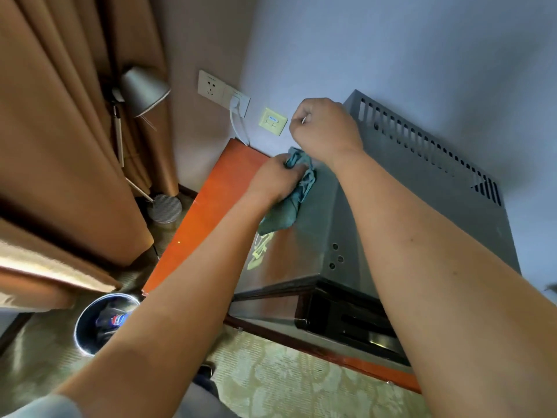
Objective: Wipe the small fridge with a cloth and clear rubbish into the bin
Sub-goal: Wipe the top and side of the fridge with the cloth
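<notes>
The small grey metal fridge, with vent slots along its back, stands on an orange-brown wooden cabinet. My left hand grips a bunched teal cloth and presses it against the fridge's left side panel. My right hand is curled at the fridge's upper rear corner. A thin white scrap shows pinched between its thumb and forefinger. A round metal bin stands on the carpet at lower left, with wrappers inside.
Brown curtains hang at left, with a grey floor lamp in the corner. Wall sockets with a white cable sit above the cabinet. Below the fridge is patterned green carpet. A yellow sticker marks the fridge's side.
</notes>
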A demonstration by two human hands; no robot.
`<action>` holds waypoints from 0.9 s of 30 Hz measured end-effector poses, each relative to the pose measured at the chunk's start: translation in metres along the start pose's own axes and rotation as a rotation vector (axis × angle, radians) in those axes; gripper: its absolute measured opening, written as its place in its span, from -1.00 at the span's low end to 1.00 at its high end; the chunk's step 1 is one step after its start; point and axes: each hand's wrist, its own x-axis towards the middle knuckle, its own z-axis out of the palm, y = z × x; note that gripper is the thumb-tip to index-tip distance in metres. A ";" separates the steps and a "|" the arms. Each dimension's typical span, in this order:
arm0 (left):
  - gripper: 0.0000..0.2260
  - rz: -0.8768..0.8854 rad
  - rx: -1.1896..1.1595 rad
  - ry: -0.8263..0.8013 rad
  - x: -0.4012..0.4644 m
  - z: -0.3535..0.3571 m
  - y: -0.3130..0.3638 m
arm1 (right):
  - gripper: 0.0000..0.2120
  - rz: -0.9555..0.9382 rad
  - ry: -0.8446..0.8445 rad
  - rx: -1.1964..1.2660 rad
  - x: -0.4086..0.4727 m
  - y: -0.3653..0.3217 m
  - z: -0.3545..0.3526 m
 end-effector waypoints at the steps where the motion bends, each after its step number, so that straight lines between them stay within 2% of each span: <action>1: -0.71 -0.029 0.150 -0.007 0.002 0.002 -0.010 | -0.81 -0.007 -0.011 -0.029 0.000 0.000 0.001; 3: -0.70 -0.109 0.327 -0.089 0.003 0.001 -0.028 | -0.81 -0.015 -0.020 -0.082 0.000 -0.001 0.002; 5: -0.65 -0.168 0.409 -0.179 0.004 -0.003 -0.040 | -0.81 -0.020 -0.018 -0.129 0.001 0.000 0.003; 7: -0.65 -0.178 0.394 -0.259 0.011 -0.010 -0.040 | -0.82 -0.035 -0.016 -0.164 0.002 0.001 0.003; 9: -0.69 -0.148 0.241 -0.301 0.021 -0.018 -0.029 | -0.83 -0.059 -0.040 -0.184 0.002 0.001 0.003; 12: -0.79 -0.026 0.025 -0.243 0.043 -0.021 -0.002 | -0.88 -0.062 -0.103 -0.178 0.005 0.003 0.003; 16: -0.85 0.132 0.111 -0.179 0.065 -0.012 0.010 | -0.87 -0.101 -0.167 -0.148 0.021 0.007 0.000; 19: -0.72 0.006 0.147 -0.210 0.080 -0.005 -0.013 | -0.87 -0.113 -0.195 -0.208 0.036 0.011 -0.004; 23: -0.58 -0.248 0.441 -0.407 0.083 -0.008 -0.038 | -0.87 -0.108 -0.239 -0.259 0.051 0.016 -0.012; 25: -0.60 -0.243 0.404 -0.448 0.087 -0.014 -0.033 | -0.86 -0.074 -0.238 -0.240 0.055 0.018 -0.015; 27: -0.64 -0.177 0.233 -0.432 0.094 -0.022 -0.024 | -0.85 -0.045 -0.191 -0.171 0.059 0.021 -0.013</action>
